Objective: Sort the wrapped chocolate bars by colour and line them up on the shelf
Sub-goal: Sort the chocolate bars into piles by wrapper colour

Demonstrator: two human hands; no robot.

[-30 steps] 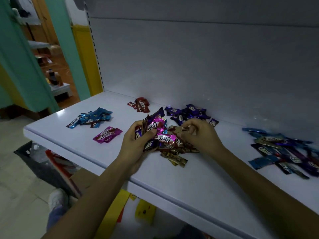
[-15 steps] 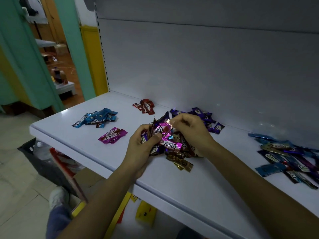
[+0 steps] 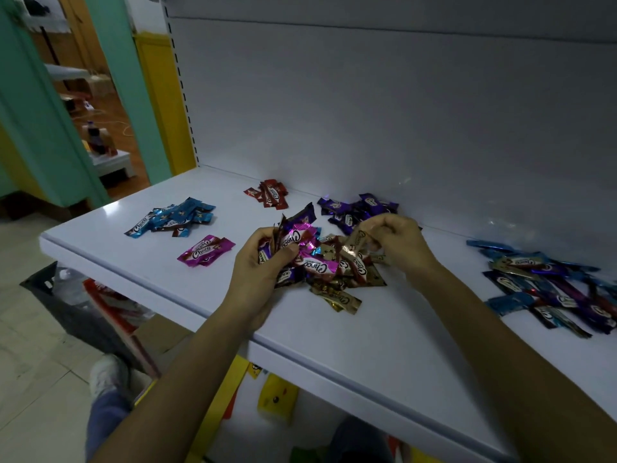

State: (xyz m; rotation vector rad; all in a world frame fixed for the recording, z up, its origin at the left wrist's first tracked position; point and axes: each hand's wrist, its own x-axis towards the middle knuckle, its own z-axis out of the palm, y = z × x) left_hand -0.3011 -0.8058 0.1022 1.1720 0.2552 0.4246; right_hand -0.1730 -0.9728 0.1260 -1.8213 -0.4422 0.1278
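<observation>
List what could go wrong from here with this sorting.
The left hand grips a loose bunch of mixed bars; one may slip out. The right hand, pinching a gold bar, works close to the purple pile and might scatter it. The gold pile lies near the shelf edge; a forearm could brush bars off.

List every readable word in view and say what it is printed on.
"Choco": blue bar, left group.
"Choco": loose pink bar.
"Choco": held pink bar, in left hand.
Gold bar in right hand, other wrappers: too blurred.
</observation>
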